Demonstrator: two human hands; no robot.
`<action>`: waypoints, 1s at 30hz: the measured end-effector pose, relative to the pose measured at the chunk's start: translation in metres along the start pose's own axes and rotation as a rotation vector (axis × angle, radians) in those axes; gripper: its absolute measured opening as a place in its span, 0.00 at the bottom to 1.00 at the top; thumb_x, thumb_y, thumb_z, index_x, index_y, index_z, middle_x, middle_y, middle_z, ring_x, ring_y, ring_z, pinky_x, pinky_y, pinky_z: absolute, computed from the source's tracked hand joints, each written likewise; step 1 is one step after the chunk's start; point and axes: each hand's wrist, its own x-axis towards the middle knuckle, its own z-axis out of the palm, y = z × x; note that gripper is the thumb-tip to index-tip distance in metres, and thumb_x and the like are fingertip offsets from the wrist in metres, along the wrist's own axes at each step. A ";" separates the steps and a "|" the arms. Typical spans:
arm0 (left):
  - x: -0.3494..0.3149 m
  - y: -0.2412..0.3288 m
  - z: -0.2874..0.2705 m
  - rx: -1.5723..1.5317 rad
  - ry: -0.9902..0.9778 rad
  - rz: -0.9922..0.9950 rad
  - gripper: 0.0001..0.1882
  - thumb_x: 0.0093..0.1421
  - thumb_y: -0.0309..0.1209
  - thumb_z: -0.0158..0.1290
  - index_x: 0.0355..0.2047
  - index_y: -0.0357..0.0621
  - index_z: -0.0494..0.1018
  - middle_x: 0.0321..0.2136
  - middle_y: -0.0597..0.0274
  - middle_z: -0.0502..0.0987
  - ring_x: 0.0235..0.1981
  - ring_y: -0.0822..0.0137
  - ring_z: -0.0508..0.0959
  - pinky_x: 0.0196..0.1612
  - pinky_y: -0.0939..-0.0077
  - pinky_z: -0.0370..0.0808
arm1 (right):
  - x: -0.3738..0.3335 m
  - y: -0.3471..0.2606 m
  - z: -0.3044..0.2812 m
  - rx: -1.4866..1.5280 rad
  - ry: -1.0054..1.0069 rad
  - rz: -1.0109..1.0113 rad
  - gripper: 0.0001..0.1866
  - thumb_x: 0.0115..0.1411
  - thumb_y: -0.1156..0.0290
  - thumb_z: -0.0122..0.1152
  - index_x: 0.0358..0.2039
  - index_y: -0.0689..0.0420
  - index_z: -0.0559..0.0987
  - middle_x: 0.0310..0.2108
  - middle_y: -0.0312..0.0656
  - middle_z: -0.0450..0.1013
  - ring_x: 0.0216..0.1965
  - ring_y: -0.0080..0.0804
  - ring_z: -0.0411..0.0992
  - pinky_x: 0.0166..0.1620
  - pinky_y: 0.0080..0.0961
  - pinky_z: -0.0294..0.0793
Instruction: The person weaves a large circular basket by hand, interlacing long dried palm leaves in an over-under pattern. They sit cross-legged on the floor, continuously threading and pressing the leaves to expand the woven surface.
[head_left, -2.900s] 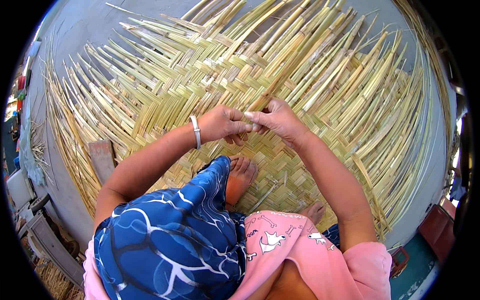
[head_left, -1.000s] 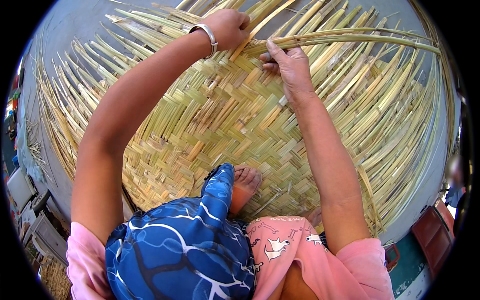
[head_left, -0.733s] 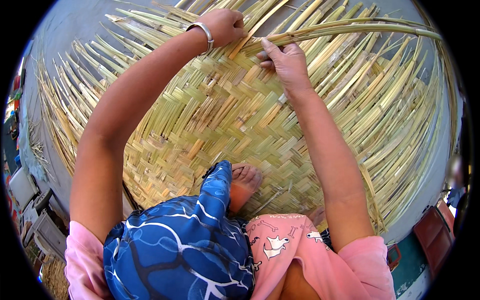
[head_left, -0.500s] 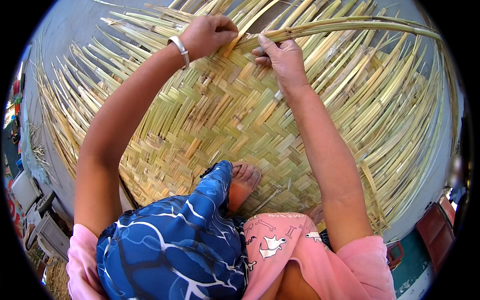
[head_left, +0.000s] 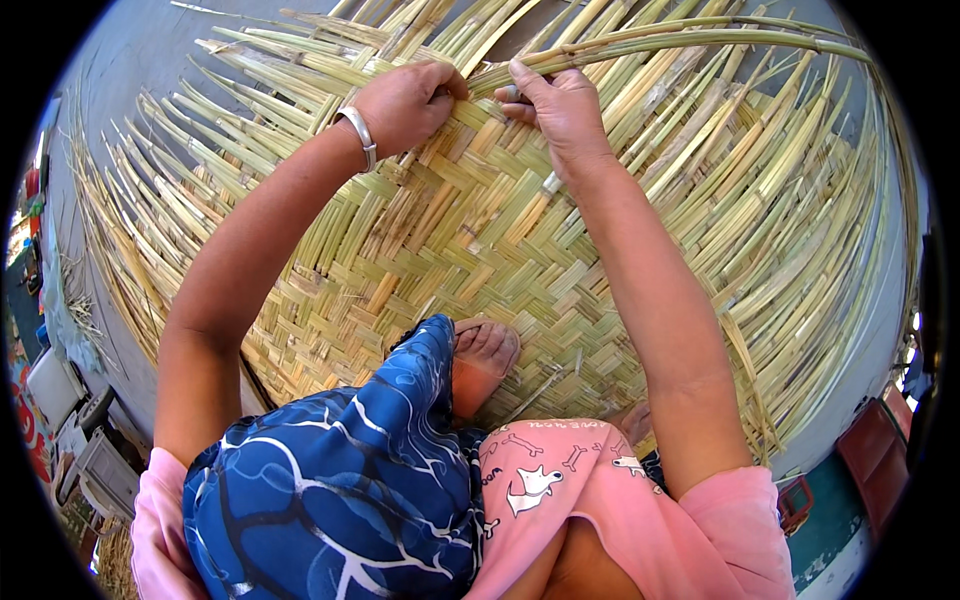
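as my curled left hand draws back, hold unclear, my right hand alongside pinches strips, keeping them bent.

Up go the left hand and right hand, out of mid-frame to upper centre, the left now dipping slightly lower, while the bunch of reed strips, pointing steeply upward earlier, now arches across toward the upper right.
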 end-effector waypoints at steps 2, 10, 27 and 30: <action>0.001 0.001 0.001 0.014 0.000 -0.007 0.07 0.55 0.26 0.48 0.34 0.42 0.73 0.30 0.57 0.77 0.31 0.61 0.77 0.37 0.71 0.73 | 0.001 0.000 0.001 -0.052 -0.001 -0.004 0.10 0.59 0.68 0.57 0.37 0.60 0.73 0.31 0.37 0.73 0.31 0.21 0.74 0.30 0.14 0.77; 0.005 -0.002 -0.003 -0.092 -0.103 -0.075 0.08 0.55 0.26 0.50 0.36 0.40 0.73 0.27 0.59 0.77 0.30 0.68 0.77 0.36 0.75 0.73 | 0.011 -0.002 0.005 -0.253 -0.021 0.030 0.12 0.57 0.69 0.58 0.35 0.67 0.73 0.29 0.45 0.75 0.27 0.27 0.76 0.27 0.19 0.76; 0.077 0.020 -0.048 -0.392 -0.298 -0.054 0.10 0.52 0.35 0.56 0.28 0.41 0.75 0.22 0.67 0.75 0.25 0.75 0.73 0.29 0.79 0.72 | 0.022 -0.017 0.005 -0.392 -0.223 0.096 0.14 0.57 0.66 0.58 0.41 0.61 0.75 0.31 0.37 0.74 0.29 0.23 0.73 0.31 0.17 0.75; 0.081 0.018 -0.043 -0.397 -0.290 -0.082 0.10 0.53 0.36 0.56 0.27 0.41 0.75 0.21 0.66 0.75 0.24 0.75 0.72 0.29 0.79 0.71 | 0.020 -0.021 0.002 -0.324 -0.199 0.112 0.14 0.58 0.65 0.58 0.41 0.60 0.75 0.32 0.35 0.74 0.29 0.21 0.73 0.30 0.15 0.76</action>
